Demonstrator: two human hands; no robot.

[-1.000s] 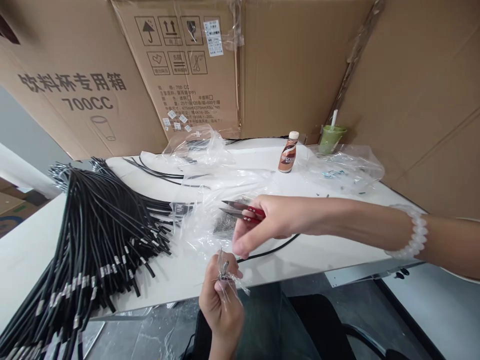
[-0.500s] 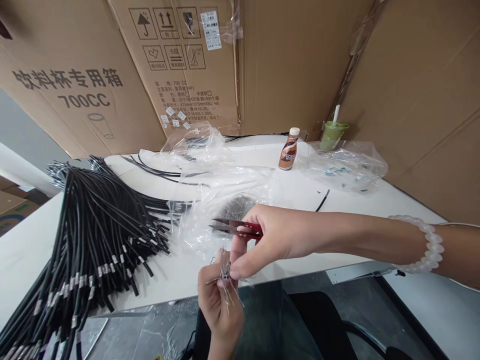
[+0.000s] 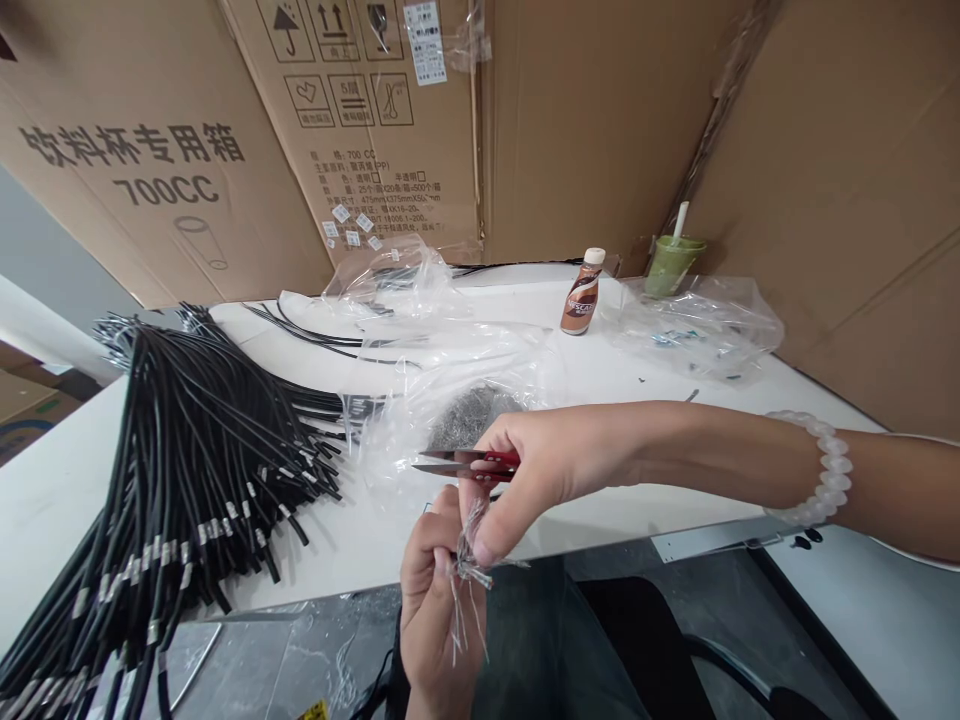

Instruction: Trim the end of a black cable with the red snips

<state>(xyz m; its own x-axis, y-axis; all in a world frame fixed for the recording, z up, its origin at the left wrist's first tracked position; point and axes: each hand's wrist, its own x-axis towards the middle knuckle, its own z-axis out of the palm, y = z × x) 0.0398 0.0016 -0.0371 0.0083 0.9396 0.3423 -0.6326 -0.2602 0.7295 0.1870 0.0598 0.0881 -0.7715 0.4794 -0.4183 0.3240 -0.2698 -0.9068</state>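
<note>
Nearest the camera, below the front edge of the white table (image 3: 45, 500), the left hand (image 3: 439, 610) is closed around a small bundle of thin silvery wire strands w/ a metal clip (image 3: 466, 572); thumb & fingers pinch the clip, loose strands hang down from it. The right hand (image 3: 540, 470) comes in from the right, over the table's front edge; its forefinger & thumb tips pinch the top of the same wire bundle, other fingers curled round red-handled thread snips (image 3: 469, 464). Snip blades point left, only slightly apart, just above the bundle. White bead bracelet (image 3: 821, 470) on the right wrist.

On the table, just behind the snips: clear plastic bag w/ a grey heap of small wire pieces (image 3: 469, 415) inside. Left part of the table: big fan of black cables w/ silver bands near their ends (image 3: 187, 460), tips hanging off the front edge. Further back, more crumpled clear plastic (image 3: 390, 285) w/ a few loose black cables. Back right of the table: brown coffee bottle w/ white cap (image 3: 582, 295), then a green cup w/ white straw (image 3: 671, 265) by another clear bag (image 3: 705, 325). Behind the table: brown cardboard boxes (image 3: 165, 170), one printed "700CC".
</note>
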